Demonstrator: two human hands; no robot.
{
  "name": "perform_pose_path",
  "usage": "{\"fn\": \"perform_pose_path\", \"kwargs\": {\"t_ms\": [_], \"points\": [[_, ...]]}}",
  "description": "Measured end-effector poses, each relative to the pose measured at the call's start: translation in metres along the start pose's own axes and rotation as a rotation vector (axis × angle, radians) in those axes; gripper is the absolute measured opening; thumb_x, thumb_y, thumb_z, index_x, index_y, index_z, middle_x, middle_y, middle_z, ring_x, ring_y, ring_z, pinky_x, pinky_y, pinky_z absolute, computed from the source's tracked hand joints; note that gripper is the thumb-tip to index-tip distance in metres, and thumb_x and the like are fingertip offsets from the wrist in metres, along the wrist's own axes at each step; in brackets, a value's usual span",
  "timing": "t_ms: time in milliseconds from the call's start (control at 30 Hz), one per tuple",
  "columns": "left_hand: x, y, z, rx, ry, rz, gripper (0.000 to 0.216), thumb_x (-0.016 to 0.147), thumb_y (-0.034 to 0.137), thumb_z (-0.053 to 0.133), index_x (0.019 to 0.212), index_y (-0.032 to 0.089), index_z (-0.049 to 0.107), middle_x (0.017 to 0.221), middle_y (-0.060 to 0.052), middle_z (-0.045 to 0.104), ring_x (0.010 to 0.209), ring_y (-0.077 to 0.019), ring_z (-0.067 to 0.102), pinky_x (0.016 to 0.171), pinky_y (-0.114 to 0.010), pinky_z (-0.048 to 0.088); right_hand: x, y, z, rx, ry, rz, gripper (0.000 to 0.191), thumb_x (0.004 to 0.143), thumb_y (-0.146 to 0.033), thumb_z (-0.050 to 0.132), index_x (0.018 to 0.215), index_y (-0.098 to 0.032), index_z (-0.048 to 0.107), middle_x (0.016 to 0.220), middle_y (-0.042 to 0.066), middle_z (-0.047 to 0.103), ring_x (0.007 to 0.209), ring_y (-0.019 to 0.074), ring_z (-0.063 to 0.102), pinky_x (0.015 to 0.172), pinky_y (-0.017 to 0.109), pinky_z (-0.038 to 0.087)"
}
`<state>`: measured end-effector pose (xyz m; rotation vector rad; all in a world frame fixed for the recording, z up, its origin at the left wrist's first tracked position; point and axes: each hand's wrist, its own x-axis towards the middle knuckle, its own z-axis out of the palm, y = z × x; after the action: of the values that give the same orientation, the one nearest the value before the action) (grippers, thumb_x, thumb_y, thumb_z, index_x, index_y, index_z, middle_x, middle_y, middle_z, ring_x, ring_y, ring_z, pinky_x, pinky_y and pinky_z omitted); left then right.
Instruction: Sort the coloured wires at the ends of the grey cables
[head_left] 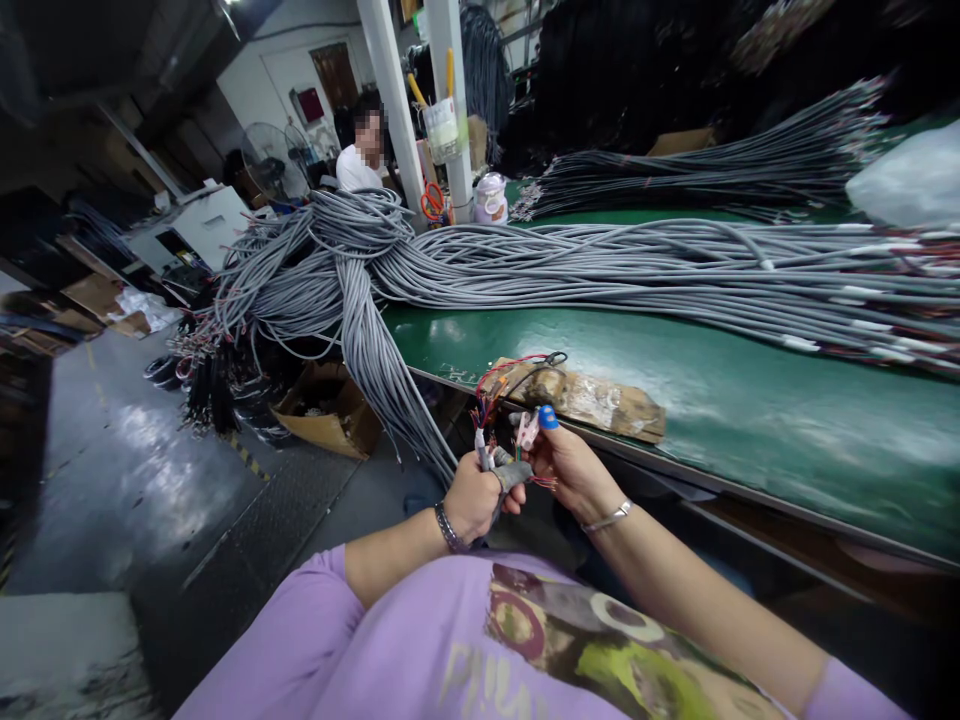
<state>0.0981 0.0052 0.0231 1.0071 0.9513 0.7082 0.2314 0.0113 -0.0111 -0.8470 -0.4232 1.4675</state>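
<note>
In front of my body, at the bench's front edge, my left hand (pixel 480 492) is closed around the end of a grey cable (pixel 481 445). Grey wrapping covers a digit of that hand. Thin coloured wires (pixel 486 408) fan out from the cable's stripped end. Close beside it on the right, my right hand (pixel 576 468) grips a small pale pink tool (pixel 527 431), its exact kind unclear. A blue cover sits on that hand's thumb. More thin red wires (pixel 543 482) show between the hands.
A worn wooden block (pixel 611 408) with wires lies on the green bench (pixel 720 400). Long grey cables (pixel 600 262) stretch across the bench and hang over its left end. Behind lie black cables (pixel 697 170). A cardboard box (pixel 330 415) stands on the floor; a person (pixel 360 165) is farther back.
</note>
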Motion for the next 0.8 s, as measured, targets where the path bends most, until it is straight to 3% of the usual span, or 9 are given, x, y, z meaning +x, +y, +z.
{"fn": "perform_pose_path", "kwargs": {"t_ms": [300,467,567,667,800], "points": [[-0.002,-0.004,-0.005,-0.064,0.042,0.077,0.046,0.058,0.05,0.08,0.058,0.016,0.049,0.045,0.002,0.056,0.032,-0.0067,0.045,0.034,-0.018,0.033,-0.007,-0.001,-0.001,0.066,-0.034,0.093,0.045,0.073,-0.064,0.067,0.079,-0.02,0.067,0.065,0.001,0.062,0.054,0.0121,0.052,0.052,0.025,0.045],[-0.009,-0.007,-0.008,-0.025,0.014,0.086,0.045,0.061,0.051,0.079,0.059,0.016,0.05,0.046,0.002,0.057,0.034,-0.0066,0.047,0.035,-0.018,0.033,-0.02,-0.006,-0.018,0.031,-0.094,0.147,0.045,0.072,-0.063,0.069,0.077,-0.018,0.069,0.074,0.003,0.065,0.059,0.0107,0.054,0.057,0.023,0.047],[-0.011,-0.01,-0.011,0.001,0.029,0.098,0.046,0.062,0.053,0.078,0.06,0.016,0.051,0.048,0.002,0.057,0.035,-0.0067,0.048,0.036,-0.018,0.034,-0.034,-0.008,-0.03,-0.088,-0.183,0.139,0.049,0.066,-0.062,0.074,0.087,-0.018,0.071,0.08,0.003,0.065,0.063,0.0117,0.055,0.058,0.025,0.047],[-0.011,-0.012,-0.012,0.009,0.069,0.093,0.045,0.062,0.054,0.077,0.062,0.016,0.051,0.048,0.002,0.057,0.035,-0.0066,0.047,0.036,-0.018,0.034,-0.051,-0.005,-0.03,-0.297,-0.256,0.052,0.05,0.061,-0.049,0.084,0.099,-0.02,0.07,0.086,0.004,0.065,0.07,0.0145,0.056,0.059,0.026,0.046],[-0.009,-0.013,-0.01,0.034,0.089,0.099,0.044,0.064,0.053,0.075,0.064,0.017,0.052,0.05,0.002,0.058,0.037,-0.007,0.049,0.036,-0.018,0.032,-0.063,0.004,-0.016,-0.492,-0.094,-0.138,0.036,0.063,-0.045,0.083,0.087,-0.022,0.07,0.082,0.004,0.067,0.076,0.0183,0.058,0.068,0.03,0.047]]}}
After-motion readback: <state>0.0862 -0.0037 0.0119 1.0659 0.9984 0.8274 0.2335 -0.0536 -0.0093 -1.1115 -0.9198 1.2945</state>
